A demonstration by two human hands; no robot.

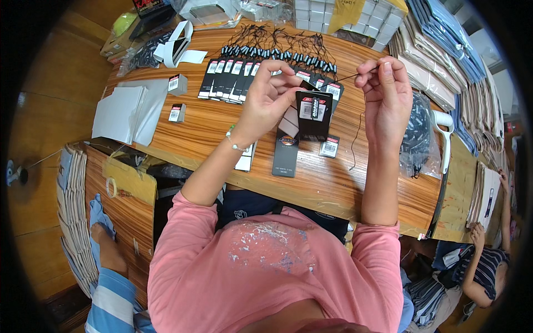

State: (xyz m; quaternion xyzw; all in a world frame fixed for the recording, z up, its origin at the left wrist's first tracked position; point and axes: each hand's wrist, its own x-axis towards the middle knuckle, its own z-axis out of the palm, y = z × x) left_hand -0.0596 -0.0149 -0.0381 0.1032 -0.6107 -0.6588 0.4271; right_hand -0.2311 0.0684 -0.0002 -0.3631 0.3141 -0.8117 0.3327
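My left hand (262, 108) pinches a black hang tag (314, 127) with a white and red label, raised over the wooden table (233, 147). From the tag's top a thin black string (351, 76) runs right to my right hand (386, 105), whose thumb and fingertips are closed on it. A loose end of string dangles below that hand. Under the held tag lie a dark grey tag (285, 158) and a small stack of label cards (329, 146). Beyond my hands, black tags (225, 80) with looped strings are fanned in a row.
White sheets (119, 114) and two small card stacks (177, 112) lie at the left. On the right are a bag of black strings (416, 133), a white lint roller (444, 139) and piles of folded garments (427, 66). White boxes (311, 16) stand at the back. Other people sit on both sides.
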